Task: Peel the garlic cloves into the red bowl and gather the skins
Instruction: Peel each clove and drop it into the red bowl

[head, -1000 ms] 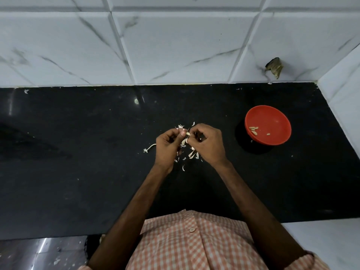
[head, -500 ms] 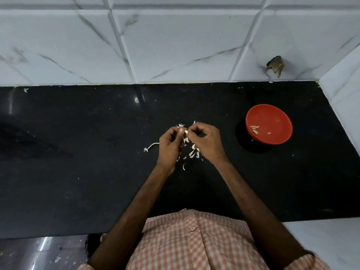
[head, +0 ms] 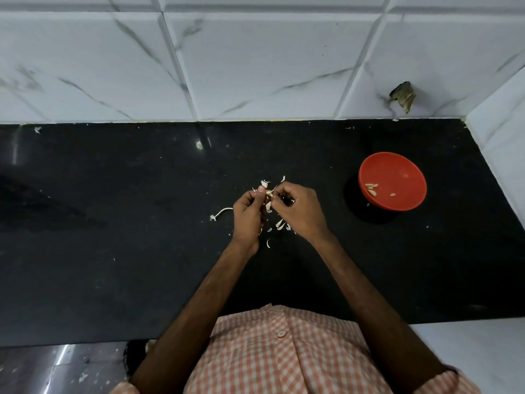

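Head: 1 clove [head: 268, 192] pinched, 1 bowl [head: 397, 169]

My only view sits on the wearer's head, wide-angle, looking steeply down over the glossy black stone counter [head: 113, 251]. It faces the white veined-marble tile wall [head: 255, 66] close ahead.

Garlic clove [head: 268, 193] mostly behind curled fingers [head: 285, 191].
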`<state>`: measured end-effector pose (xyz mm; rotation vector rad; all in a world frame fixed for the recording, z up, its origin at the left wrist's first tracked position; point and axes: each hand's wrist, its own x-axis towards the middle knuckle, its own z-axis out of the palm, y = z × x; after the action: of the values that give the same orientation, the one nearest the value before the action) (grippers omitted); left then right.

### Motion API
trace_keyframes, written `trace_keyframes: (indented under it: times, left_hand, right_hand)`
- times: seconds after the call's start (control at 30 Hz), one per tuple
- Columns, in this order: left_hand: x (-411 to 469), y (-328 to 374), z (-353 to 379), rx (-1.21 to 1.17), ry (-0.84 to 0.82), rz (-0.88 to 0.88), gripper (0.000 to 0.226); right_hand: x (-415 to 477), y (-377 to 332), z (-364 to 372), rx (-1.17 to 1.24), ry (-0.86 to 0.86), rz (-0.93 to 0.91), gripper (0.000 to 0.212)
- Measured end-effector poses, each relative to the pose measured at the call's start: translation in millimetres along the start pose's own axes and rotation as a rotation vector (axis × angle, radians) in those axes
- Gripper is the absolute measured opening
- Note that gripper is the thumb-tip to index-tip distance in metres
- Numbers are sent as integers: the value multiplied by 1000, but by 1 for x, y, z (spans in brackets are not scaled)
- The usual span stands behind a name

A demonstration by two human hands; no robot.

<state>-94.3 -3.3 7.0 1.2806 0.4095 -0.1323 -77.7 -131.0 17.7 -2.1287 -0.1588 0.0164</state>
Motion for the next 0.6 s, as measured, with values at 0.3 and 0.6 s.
trace_keyframes:
  times: [0.3,0.6]
  left_hand:
    - [-1,2,2,-97,31,26,29]
    - [-1,5,-7,50,-107,9,19]
  right_hand:
    - [-1,3,3,-95,49,-172,14]
    - [1,7,-2,-159,134,-210,7]
